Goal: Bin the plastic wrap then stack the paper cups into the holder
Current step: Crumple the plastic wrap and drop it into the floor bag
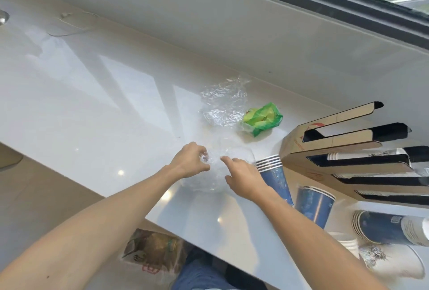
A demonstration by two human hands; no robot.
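Though clear plastic wrap [216,173] blurs, both hands [190,162] touch it.

Bare counter [97,108] lies open leftward; cups [274,173] and cardboard holder [299,141] crowd the right.

The right hand [243,177] covers part of the stack of blue paper cups [274,173] near the counter's [92,94] front edge. The cardboard cup holder [343,150] runs off the right side, so its far end cannot be seen. The cups lying by the counter's right end [390,229] are cut off too. The clear plastic wrap [216,173] under the hands is hard to make out; its edges fade into the shiny top. Below the front edge, a bag [153,252] shows only partly, and its print is too blurry to read.
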